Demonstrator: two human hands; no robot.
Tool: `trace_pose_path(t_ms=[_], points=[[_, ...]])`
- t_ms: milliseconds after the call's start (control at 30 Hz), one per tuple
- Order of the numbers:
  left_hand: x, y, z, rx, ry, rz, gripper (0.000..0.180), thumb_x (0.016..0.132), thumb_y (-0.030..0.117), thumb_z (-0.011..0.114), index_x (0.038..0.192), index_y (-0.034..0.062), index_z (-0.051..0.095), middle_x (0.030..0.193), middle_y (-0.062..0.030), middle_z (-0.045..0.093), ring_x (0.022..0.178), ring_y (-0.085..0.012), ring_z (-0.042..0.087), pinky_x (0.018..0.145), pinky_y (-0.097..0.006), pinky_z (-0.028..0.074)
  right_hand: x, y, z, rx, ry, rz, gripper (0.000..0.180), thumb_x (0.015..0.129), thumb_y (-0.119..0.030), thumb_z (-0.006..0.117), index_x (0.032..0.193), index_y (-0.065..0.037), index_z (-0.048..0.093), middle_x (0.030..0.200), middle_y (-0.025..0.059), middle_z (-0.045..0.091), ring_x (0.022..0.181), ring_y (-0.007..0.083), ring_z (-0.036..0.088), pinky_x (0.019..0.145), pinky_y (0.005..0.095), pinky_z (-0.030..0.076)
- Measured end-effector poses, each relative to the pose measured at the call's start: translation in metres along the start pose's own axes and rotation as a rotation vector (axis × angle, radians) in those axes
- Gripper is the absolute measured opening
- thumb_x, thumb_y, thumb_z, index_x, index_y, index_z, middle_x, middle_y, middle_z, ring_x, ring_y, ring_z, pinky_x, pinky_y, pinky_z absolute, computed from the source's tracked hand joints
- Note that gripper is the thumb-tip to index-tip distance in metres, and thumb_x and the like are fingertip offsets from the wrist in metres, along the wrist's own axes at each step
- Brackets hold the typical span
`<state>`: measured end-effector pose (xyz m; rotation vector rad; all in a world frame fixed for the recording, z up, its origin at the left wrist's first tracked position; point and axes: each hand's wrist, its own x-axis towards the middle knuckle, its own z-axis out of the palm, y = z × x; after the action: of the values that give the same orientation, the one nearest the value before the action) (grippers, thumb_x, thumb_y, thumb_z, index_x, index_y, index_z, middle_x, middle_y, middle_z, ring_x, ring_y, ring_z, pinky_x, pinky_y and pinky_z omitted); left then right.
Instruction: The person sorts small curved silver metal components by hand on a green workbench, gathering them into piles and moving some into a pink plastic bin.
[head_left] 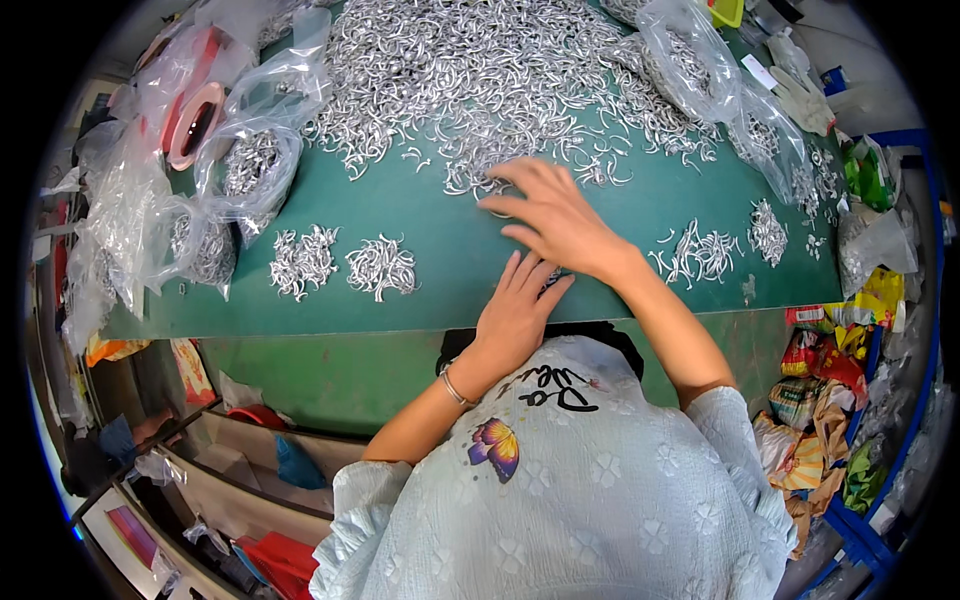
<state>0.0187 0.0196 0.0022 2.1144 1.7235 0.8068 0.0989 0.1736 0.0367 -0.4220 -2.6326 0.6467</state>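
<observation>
A broad pile of small curved silver metal pieces point(460, 80) covers the far part of a green tabletop point(440, 240). My right hand point(555, 220) is stretched over the near edge of this pile, fingers spread and slightly blurred. Close to the table's near edge, my left hand point(515, 310) rests with its fingers extended, just below the right wrist. A few silver pieces point(552, 278) show beside its fingertips, partly hidden by both hands. Two small heaps lie to the left, an outer heap point(302, 262) and an inner heap point(381, 266).
Right of my arm lie a loose heap point(703, 252) and a tighter heap point(767, 235). Clear plastic bags of pieces stand at the left point(255, 165) and far right point(690, 65). Colourful packages point(800, 400) fill a blue rack at right; wooden drawers point(250, 455) sit lower left.
</observation>
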Motion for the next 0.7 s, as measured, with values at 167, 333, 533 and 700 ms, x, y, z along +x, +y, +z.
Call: trace_pose_path(t_ms=[167, 333, 533, 700], points=[[0.000, -0.001, -0.001, -0.115, 0.072, -0.001, 0.039, 0.074, -0.006, 0.061, 0.112, 0.0022, 0.062, 0.122, -0.0127, 0.055, 0.125, -0.0351, 0.047, 0.107, -0.048, 0.039, -0.009, 0.029, -0.003, -0.128, -0.044, -0.057, 0.024, 0.081, -0.008, 0.067, 0.105, -0.009, 0.065, 0.122, 0.0082, 0.056, 0.115, 0.0283, 0.051, 0.095, 0.0410, 0.040], [0.001, 0.000, -0.003, -0.136, 0.094, 0.000, 0.035, 0.075, -0.005, 0.063, 0.109, 0.0006, 0.062, 0.119, -0.0131, 0.056, 0.122, -0.0347, 0.049, 0.102, -0.045, 0.043, -0.030, 0.074, -0.039, -0.251, 0.006, 0.189, 0.022, 0.080, -0.001, 0.063, 0.101, -0.006, 0.063, 0.111, 0.0102, 0.058, 0.104, 0.0302, 0.054, 0.091, 0.0410, 0.043], [0.002, 0.000, -0.003, -0.148, 0.103, -0.011, 0.030, 0.079, -0.003, 0.064, 0.109, -0.0004, 0.062, 0.118, -0.0133, 0.056, 0.120, -0.0348, 0.050, 0.101, -0.044, 0.044, 0.004, 0.038, -0.007, -0.153, 0.148, 0.110, 0.041, 0.078, -0.013, 0.072, 0.117, -0.010, 0.062, 0.128, 0.0115, 0.053, 0.120, 0.0334, 0.047, 0.103, 0.0432, 0.037], [0.000, -0.001, -0.003, -0.170, 0.087, 0.003, 0.037, 0.075, -0.005, 0.059, 0.112, -0.0009, 0.060, 0.121, -0.0149, 0.054, 0.123, -0.0345, 0.047, 0.105, -0.044, 0.041, -0.006, 0.033, -0.003, -0.117, 0.052, 0.073, 0.027, 0.081, -0.011, 0.070, 0.107, -0.009, 0.065, 0.131, 0.0093, 0.053, 0.118, 0.0308, 0.049, 0.100, 0.0413, 0.040]])
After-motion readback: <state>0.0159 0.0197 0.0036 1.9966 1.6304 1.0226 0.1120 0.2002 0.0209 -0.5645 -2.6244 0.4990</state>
